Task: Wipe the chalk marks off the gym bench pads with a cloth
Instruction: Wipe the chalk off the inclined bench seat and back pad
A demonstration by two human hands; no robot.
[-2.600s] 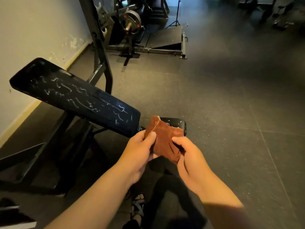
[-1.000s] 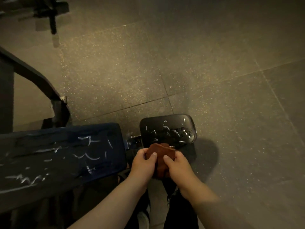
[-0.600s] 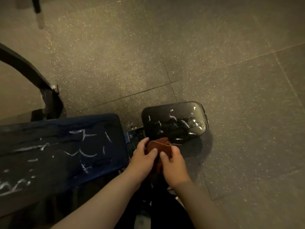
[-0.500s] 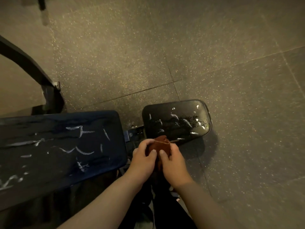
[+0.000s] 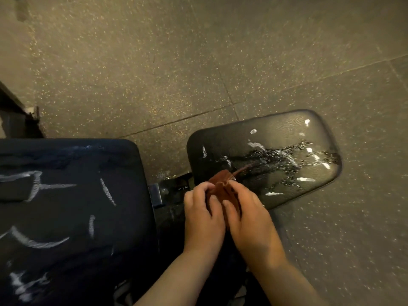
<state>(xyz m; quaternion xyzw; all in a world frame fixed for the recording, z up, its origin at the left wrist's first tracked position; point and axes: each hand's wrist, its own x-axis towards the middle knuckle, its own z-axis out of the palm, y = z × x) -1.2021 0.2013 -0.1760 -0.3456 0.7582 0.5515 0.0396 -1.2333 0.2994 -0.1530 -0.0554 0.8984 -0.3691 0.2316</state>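
Observation:
A small black seat pad (image 5: 265, 155) with white chalk marks and dark scuffs lies right of centre. Left of it is the long dark back pad (image 5: 70, 208), streaked with chalk lines. A bunched brown cloth (image 5: 220, 182) sits at the seat pad's near left corner. My left hand (image 5: 202, 215) and my right hand (image 5: 245, 215) both pinch the cloth between fingers and thumb, side by side, just in front of the seat pad.
Speckled rubber floor tiles (image 5: 198, 62) surround the bench. A black metal frame bar (image 5: 15, 111) rises at the far left. A metal hinge bracket (image 5: 174, 191) joins the two pads. My dark-clothed legs fill the bottom centre.
Since the earliest frame my view has tilted down from the whole bench to the seat pad. The cloth, first held spread out, is now bunched small between both hands at the pad's corner.

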